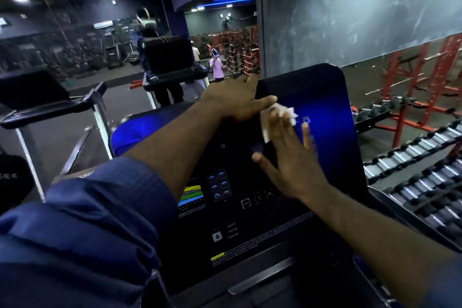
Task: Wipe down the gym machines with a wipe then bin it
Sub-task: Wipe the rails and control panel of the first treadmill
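A treadmill's dark console screen (330, 147) fills the middle of the head view. My right hand (291, 155) lies flat on it with straight, spread fingers and presses a crumpled white wipe (282, 114) against the glass. The wipe shows above and left of the fingers. My left hand (236, 101) grips the console's top left edge, thumb stretched along the screen toward the wipe. Below the screen sits the control panel (220, 192) with lit icons and a coloured chart.
A mirror wall behind the console reflects me and another person (217, 65). A second treadmill (45, 105) stands at the left. Racks of dumbbells (415, 172) and a red frame (425, 87) run along the right.
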The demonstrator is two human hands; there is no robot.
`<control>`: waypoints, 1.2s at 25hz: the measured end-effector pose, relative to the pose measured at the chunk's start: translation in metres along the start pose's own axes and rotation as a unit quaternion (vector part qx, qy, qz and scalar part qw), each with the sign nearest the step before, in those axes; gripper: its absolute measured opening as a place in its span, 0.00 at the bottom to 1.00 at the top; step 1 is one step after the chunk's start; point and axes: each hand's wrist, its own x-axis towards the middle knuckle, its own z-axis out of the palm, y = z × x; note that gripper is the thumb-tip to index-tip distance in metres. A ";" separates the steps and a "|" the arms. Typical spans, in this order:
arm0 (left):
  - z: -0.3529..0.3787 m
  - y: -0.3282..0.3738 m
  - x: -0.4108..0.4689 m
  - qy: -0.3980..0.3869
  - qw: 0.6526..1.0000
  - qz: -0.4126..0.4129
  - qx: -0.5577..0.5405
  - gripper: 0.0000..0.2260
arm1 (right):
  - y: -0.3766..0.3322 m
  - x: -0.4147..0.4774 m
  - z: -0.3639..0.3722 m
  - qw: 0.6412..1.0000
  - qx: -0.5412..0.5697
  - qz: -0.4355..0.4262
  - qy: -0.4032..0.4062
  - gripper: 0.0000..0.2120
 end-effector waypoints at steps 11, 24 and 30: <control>-0.005 0.030 0.038 -0.034 0.999 0.010 -0.012 0.36 | 0.075 -0.005 -0.013 0.993 -0.102 -0.054 0.007 0.40; 0.014 0.053 0.064 0.023 0.998 -0.041 0.044 0.33 | 0.115 0.023 -0.019 0.994 -0.042 0.071 0.069 0.38; 0.018 0.053 0.063 0.029 0.998 -0.049 0.042 0.33 | 0.146 0.023 -0.030 0.993 -0.074 0.046 0.074 0.36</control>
